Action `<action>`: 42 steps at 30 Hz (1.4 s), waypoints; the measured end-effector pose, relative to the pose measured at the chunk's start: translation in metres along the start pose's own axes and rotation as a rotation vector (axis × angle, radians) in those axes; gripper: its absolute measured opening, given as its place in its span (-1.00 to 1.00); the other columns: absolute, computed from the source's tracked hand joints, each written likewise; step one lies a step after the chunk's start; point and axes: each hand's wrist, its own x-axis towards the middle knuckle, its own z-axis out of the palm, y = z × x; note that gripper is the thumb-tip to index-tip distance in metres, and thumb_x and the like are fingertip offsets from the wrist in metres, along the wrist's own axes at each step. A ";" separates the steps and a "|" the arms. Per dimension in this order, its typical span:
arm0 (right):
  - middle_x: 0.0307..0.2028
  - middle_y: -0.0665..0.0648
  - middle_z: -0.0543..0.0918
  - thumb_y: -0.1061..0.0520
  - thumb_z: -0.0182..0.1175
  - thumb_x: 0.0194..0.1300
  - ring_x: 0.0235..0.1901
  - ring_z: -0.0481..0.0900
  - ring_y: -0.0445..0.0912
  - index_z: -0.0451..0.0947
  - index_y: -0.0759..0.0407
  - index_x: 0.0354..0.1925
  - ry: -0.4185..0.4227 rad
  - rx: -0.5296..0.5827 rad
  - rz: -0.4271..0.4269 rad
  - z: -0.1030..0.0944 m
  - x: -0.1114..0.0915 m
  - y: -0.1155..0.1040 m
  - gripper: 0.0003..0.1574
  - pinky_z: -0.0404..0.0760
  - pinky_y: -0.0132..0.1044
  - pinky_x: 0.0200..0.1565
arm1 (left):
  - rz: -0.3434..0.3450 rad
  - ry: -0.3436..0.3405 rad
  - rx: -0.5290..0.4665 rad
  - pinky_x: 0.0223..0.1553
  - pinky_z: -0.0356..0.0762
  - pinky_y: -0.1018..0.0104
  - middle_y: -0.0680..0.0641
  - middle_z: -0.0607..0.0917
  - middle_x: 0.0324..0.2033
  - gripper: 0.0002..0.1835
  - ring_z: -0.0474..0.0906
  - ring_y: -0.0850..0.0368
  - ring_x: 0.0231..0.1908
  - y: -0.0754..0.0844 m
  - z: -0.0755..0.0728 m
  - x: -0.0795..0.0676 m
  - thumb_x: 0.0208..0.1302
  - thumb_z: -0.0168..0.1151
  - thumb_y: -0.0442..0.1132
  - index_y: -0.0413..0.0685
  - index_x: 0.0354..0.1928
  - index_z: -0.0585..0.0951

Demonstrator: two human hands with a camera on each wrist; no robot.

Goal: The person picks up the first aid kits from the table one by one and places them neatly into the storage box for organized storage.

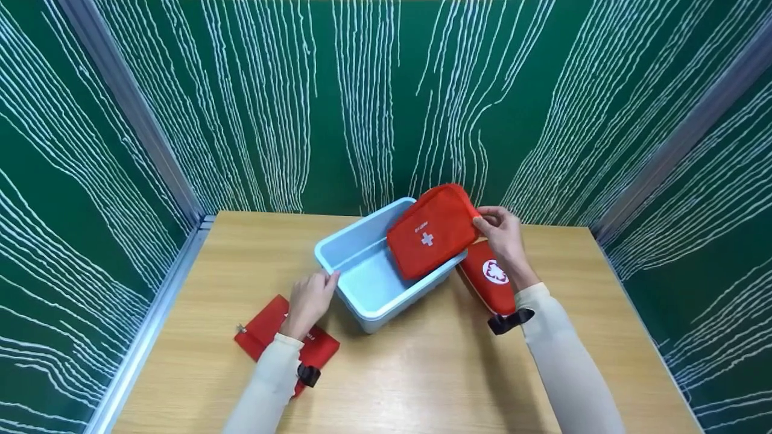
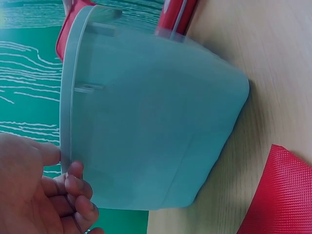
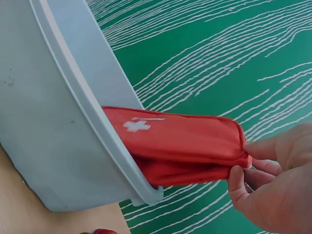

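My right hand point(image 1: 502, 232) pinches the corner of a red first-aid pouch point(image 1: 435, 232) with a white cross. The pouch slants over the right end of a light-blue plastic bin point(image 1: 362, 307), its lower part inside. In the right wrist view, thumb and fingers of the right hand point(image 3: 278, 175) grip the pouch's edge point(image 3: 180, 141). My left hand point(image 1: 312, 301) pinches the bin's rim at its near left corner; the left wrist view shows thumb and fingertips on either side of the rim point(image 2: 67, 122).
A flat red pouch point(image 1: 319, 349) lies on the wooden table point(image 1: 422, 374) under my left forearm. Another red case point(image 1: 482, 277) with a white round emblem lies right of the bin, partly behind my right wrist. Green walls point(image 1: 374, 108) with white wavy lines enclose the table.
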 end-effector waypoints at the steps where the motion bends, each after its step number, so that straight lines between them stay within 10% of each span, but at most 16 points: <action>1: -0.06 0.26 0.62 0.29 0.12 0.39 -0.25 0.60 -0.15 0.44 0.41 0.13 0.005 -0.014 -0.008 0.002 0.000 0.000 -0.63 0.63 -0.38 -0.12 | -0.003 -0.001 -0.001 -0.57 0.23 0.36 -0.02 0.43 -0.67 -0.61 0.37 0.14 -0.64 0.000 0.000 0.000 0.45 0.07 0.05 -0.04 -0.47 0.49; 19: 0.06 0.18 0.61 0.00 0.26 0.33 -0.01 0.61 0.07 0.54 0.15 0.11 -0.104 -0.227 -0.113 0.024 -0.005 0.014 -0.56 0.62 -0.29 -0.05 | 0.039 0.060 0.063 -0.56 0.16 0.34 0.01 0.37 -0.72 -0.58 0.27 0.15 -0.66 -0.006 0.000 0.001 0.44 0.10 -0.02 -0.05 -0.58 0.43; 42: -0.03 0.20 0.68 -0.02 0.22 0.37 -0.06 0.66 0.06 0.61 0.16 0.00 -0.012 -0.418 -0.136 0.049 0.003 0.013 -0.65 0.65 -0.09 -0.02 | 0.008 0.019 0.025 -0.56 0.23 0.36 0.00 0.42 -0.70 -0.62 0.35 0.15 -0.65 -0.002 0.003 0.003 0.44 0.09 0.03 -0.04 -0.49 0.49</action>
